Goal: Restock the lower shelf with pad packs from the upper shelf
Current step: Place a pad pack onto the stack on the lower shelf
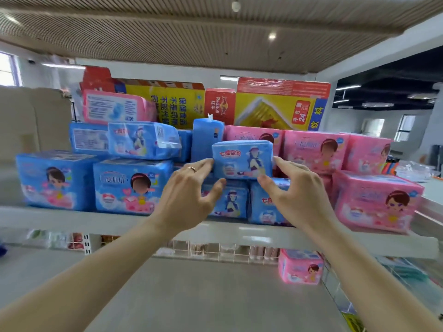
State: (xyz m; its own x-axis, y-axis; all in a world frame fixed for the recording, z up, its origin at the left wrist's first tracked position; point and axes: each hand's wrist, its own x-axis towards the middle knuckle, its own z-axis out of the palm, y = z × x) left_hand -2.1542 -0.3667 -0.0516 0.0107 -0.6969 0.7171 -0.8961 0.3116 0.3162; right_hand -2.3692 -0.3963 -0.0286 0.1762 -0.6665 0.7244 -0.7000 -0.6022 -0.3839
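The left hand (pixel 189 195), a ring (pixel 191 168) on one finger, pinches the 9 o'clock end of a small blue pack (pixel 242 160), fingertips on its edge and thumb at its lower corner. The right hand (pixel 294 195) grips the 3 o'clock end the same way. The pack sits upright on the upper shelf (pixel 72 219), atop two more blue ones whose fronts the hands half hide. At 9 o'clock from it stand bigger blue packs (pixel 55 180), stacked with smaller ones lying askew above. At 3 o'clock are pink packs (pixel 376 200), the far ones blurred. Behind, at 12 o'clock, red and yellow cartons (pixel 280 104) lean, partly covered by the packs in front, and their print is sideways. The lower shelf (pixel 191 295), pale grey, spreads at 6 o'clock under both forearms. A single pink pack (pixel 300 267) stands on it at 4 o'clock, just before a white wire rack (pixel 211 251) whose contents are too dim to make out. Goods along the 5 o'clock edge are cut off. Overhead runs a slatted ceiling (pixel 191 32) with round lights; at 3 o'clock the room opens toward windows.
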